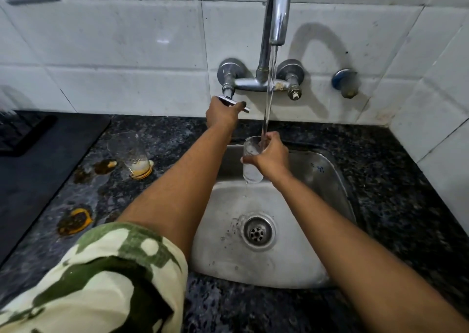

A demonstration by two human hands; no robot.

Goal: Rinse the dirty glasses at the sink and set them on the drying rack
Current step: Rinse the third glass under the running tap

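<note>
My right hand grips a clear glass upright over the steel sink, under the water stream that falls from the tap spout. Water overflows and drips off the glass bottom. My left hand is closed on the left tap handle at the wall. A second glass with orange residue at its base stands tilted on the dark counter, left of the sink. The black drying rack lies at the far left edge, partly out of frame.
Orange-brown spill rings stain the granite counter left of the sink. A drain sits at the sink's centre. A dark mat lies under the rack. A second valve sticks out of the tiled wall at the right.
</note>
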